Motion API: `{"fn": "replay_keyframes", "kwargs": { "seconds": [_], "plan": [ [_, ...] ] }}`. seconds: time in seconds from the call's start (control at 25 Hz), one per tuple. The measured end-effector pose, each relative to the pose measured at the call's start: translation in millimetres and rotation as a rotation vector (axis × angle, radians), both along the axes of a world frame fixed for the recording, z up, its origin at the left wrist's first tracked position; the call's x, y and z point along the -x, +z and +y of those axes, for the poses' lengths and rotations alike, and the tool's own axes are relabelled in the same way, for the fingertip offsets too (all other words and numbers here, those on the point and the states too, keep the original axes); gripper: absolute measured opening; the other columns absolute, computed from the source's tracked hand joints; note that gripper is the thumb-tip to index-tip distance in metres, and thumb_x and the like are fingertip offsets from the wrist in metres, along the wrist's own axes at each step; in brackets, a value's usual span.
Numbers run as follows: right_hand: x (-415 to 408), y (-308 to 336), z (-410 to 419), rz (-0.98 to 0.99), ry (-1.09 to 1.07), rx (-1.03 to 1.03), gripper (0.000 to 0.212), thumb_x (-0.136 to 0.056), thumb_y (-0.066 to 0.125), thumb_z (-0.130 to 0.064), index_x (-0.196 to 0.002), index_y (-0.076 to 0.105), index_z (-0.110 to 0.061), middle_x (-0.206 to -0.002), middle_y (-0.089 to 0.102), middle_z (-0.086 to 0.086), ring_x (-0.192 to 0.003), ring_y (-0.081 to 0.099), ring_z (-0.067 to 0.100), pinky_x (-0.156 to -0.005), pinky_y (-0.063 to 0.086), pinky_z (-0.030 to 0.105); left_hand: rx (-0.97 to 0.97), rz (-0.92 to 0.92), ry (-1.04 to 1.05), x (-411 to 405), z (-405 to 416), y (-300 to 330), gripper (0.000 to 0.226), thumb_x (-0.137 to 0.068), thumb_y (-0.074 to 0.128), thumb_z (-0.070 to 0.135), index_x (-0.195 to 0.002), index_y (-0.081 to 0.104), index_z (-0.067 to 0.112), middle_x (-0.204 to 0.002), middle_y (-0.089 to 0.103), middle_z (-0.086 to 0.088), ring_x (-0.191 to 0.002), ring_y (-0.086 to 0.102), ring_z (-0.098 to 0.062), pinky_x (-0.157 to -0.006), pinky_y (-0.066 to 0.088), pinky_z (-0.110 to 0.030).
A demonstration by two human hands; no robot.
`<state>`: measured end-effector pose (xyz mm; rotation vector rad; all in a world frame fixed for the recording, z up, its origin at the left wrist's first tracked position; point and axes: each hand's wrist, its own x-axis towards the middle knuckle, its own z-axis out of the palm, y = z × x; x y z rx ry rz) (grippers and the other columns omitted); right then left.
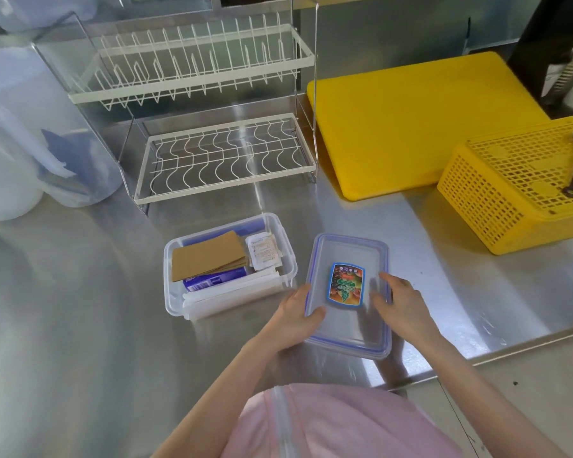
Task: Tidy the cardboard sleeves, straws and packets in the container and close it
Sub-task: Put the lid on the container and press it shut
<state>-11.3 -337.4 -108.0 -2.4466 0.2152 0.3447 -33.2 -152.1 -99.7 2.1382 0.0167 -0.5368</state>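
Two hands on clear lid: my left hand pinches its left edge, my right hand spread flat on right edge. Lid looks light, thin, flexy, slick; grip both long rims. Container just left on steel surface, open, holding cardboard sleeves, packets, straws.

Bright, even light fills the scene, glaring in pale streaks off the steel counter and washing out the bins at far left. Soft shadows sit under the lid and hands, and wide-angle distortion bends the rack and frame edges.
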Motion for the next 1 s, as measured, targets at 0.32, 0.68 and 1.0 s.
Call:
{"fn": "replay_keyframes", "kwargs": {
  "seconds": [0.32, 0.68, 1.0],
  "plan": [
    [-8.1, 16.4, 2.3, -0.339, -0.337, -0.293, 0.036, -0.085, 0.058, -0.014, -0.121, 0.051, -0.013, -0.132, 0.045, 0.011, -0.108, 0.051, 0.02, -0.08, 0.035, 0.017, 0.203, -0.028, 0.08, 0.7, -3.3, 11.0, 0.051, -0.089, 0.045, 0.02, -0.137, 0.03, 0.025, -0.133, 0.052, 0.0, -0.118, 0.053, -0.015, -0.103, 0.038, -0.029],
    [-55.3, 56.6, 35.2, -0.414, -0.079, -0.323, 0.039, -0.086, 0.058, -0.02, -0.122, 0.05, -0.009, -0.123, 0.06, 0.01, -0.107, 0.056, 0.024, -0.084, 0.041, 0.029, 0.469, -0.212, 0.457, -2.9, 25.8, 41.3, 0.046, -0.091, 0.046, 0.017, -0.134, 0.031, 0.022, -0.094, 0.056, -0.002, -0.071, 0.063, -0.013, -0.064, 0.058, -0.032],
    [-106.6, 87.2, 101.4, -0.398, 0.389, -0.33, 0.031, -0.088, 0.056, -0.02, -0.118, 0.06, -0.015, -0.116, 0.065, 0.008, -0.096, 0.056, 0.012, -0.085, 0.049, 0.036, 0.587, -0.331, 0.836, -4.6, 94.1, 54.1, 0.017, -0.092, 0.044, 0.027, -0.087, 0.06, 0.024, -0.08, 0.066, 0.0, -0.068, 0.067, -0.015, -0.053, 0.052, -0.016]
  ]
}}
